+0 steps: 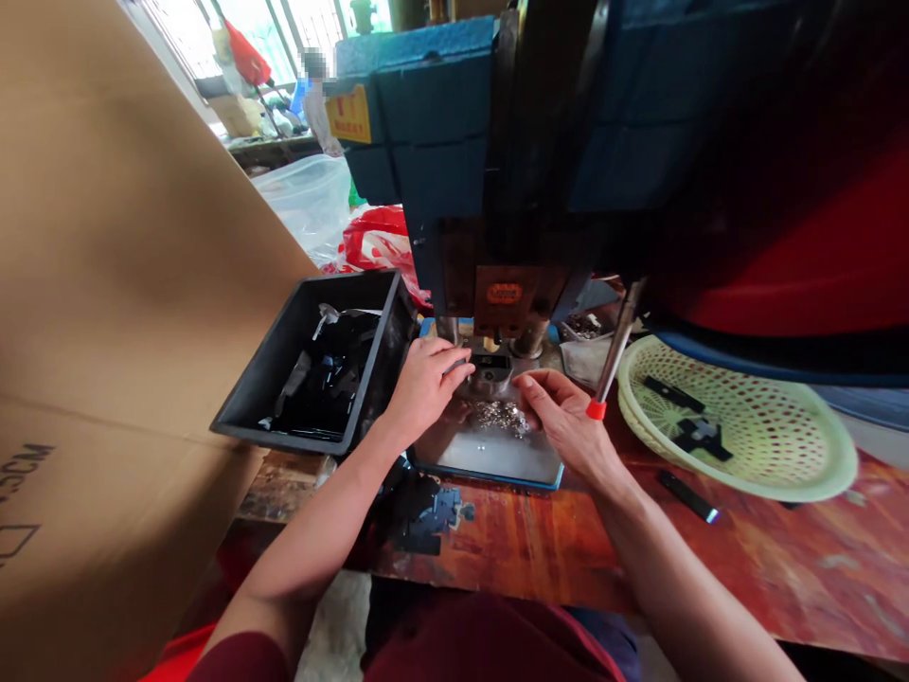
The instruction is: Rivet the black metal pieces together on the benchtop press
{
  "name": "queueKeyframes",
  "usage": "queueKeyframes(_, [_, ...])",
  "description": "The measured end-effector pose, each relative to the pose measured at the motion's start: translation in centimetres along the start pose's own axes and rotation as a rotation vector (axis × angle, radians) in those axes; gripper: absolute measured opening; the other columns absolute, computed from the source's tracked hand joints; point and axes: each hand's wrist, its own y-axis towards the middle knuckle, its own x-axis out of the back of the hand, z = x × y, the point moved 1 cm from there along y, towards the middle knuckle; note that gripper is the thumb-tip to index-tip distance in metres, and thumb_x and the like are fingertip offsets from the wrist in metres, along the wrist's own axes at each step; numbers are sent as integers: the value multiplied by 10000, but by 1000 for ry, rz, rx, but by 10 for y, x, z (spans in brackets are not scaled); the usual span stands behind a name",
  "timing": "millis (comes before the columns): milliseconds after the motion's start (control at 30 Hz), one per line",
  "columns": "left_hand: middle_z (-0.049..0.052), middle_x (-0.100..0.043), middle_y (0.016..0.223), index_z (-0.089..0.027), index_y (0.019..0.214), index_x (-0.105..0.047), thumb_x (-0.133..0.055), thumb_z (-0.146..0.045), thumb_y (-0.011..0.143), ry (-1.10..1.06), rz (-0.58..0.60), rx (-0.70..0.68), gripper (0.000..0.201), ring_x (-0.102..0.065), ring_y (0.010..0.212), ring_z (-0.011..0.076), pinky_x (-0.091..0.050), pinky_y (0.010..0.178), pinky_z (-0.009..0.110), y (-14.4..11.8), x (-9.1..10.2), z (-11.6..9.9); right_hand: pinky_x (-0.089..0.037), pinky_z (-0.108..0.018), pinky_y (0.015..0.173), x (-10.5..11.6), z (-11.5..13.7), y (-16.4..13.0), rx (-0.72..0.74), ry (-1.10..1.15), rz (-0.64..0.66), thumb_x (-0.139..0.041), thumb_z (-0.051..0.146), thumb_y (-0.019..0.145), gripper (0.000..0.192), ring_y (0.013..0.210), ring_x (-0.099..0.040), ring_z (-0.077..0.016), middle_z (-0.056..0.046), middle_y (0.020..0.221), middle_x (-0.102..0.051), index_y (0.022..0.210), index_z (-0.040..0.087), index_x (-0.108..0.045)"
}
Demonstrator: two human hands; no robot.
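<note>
At the press's lower die (pixel 491 381), a flat black part (pixel 490 362) lies under the punch. My left hand (pixel 430 379) reaches in from the left, its thumb and index finger closed around the left end of this part. On the right side, my right hand (pixel 564 417) has thumb and index fingertip pinched together close to the die; whatever is between them is too small to make out. Between the hands, a heap of small shiny metal pieces (pixel 501 417) lies on the metal plate (pixel 490 457) in front of the die.
The blue press (pixel 418 114) looms overhead, with a red-collared lever (pixel 616 350) beside my right wrist. Left stands a black bin (pixel 387 355) of dark parts, beside a large cardboard box (pixel 128 237). A pale green basket (pixel 795 445) and stacked black plates (pixel 426 516) are on the table.
</note>
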Motion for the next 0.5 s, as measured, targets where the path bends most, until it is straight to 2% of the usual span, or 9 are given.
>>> queueKeyframes(300, [84, -735, 1109, -232, 1169, -811, -687, -293, 988, 53, 132, 30, 228, -603, 1069, 272, -488, 1002, 442, 9, -3, 10, -331, -275, 522, 12, -14, -10, -13, -75, 20, -703, 700, 847, 503, 565, -422, -112, 23, 692, -583, 926, 204, -678])
queueKeyframes(500, [94, -713, 1147, -238, 1208, -793, -665, -280, 1005, 19, 71, -5, 244, -608, 1098, 269, -487, 1019, 443, 6, -2, 6, -330, -280, 528, 11, -16, -13, 1, -120, 48, -661, 706, 877, 497, 588, -425, -127, 5, 717, -587, 936, 213, -682])
